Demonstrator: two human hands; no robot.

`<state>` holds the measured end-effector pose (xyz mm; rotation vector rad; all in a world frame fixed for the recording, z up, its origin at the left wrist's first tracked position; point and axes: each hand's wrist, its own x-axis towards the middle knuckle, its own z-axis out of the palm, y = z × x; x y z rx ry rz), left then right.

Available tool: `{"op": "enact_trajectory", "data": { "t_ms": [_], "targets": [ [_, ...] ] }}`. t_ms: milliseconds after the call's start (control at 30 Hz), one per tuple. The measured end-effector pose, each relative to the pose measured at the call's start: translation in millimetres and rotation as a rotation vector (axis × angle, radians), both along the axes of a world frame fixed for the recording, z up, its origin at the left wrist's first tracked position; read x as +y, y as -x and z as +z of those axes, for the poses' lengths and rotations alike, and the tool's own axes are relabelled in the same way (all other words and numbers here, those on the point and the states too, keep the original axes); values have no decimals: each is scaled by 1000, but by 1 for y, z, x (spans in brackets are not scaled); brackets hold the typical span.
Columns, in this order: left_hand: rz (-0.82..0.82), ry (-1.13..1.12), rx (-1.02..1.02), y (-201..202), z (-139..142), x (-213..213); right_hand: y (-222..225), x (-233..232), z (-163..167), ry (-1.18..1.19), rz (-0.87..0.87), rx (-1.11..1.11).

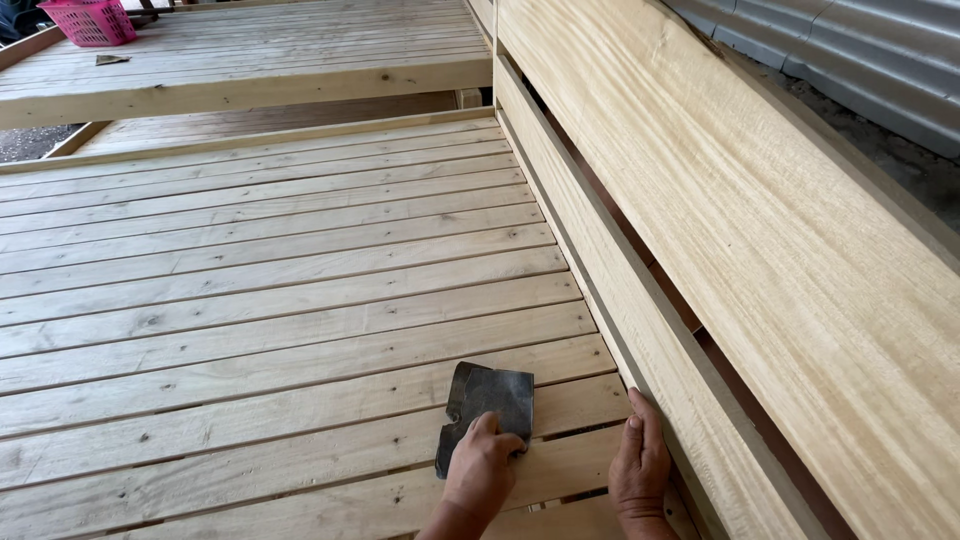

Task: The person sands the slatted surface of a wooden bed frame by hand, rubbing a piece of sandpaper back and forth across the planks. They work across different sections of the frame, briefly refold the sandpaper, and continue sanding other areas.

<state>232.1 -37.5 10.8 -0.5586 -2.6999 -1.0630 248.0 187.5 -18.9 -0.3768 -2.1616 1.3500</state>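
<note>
Near the bottom edge of the view, the left hand [482,468] presses a dark grey sheet of sandpaper [487,405] flat against the slatted wooden platform [270,300]. Its fingers are curled over the sheet's lower part, gripping it against the slat, while the upper part lies free on the wood, one corner ragged. The wrist comes up from the lower edge of the frame, knuckles facing the camera.

Just beside it, the right hand [638,465] lies loose and holds nothing: its fingers are stretched forward and rest together along the foot of the pale side rail [640,330], where the rail meets the slats.

Above that rail a wide, smooth plank [760,200] slants away to the right, with a dark gap between the two. Far off at the top left, a pink plastic basket [92,20] stands on a second slatted platform [250,60], well apart from both hands.
</note>
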Motion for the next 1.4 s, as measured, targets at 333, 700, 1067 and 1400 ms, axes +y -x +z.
{"op": "enact_trajectory", "data": {
  "t_ms": [333,700,1067,1400],
  "targets": [
    [-141,-30,65,21,35,140,5,11,-5,71,31,68],
    [43,-60,-86,-4,12,-84,0,3,4,-110,-31,114],
    [-6,-94,-36,-9,9,-128,-25,-141,-9,5,-45,51],
    [-9,-67,11,-22,1,-190,-55,-235,-9,7,17,8]
  ]
}}
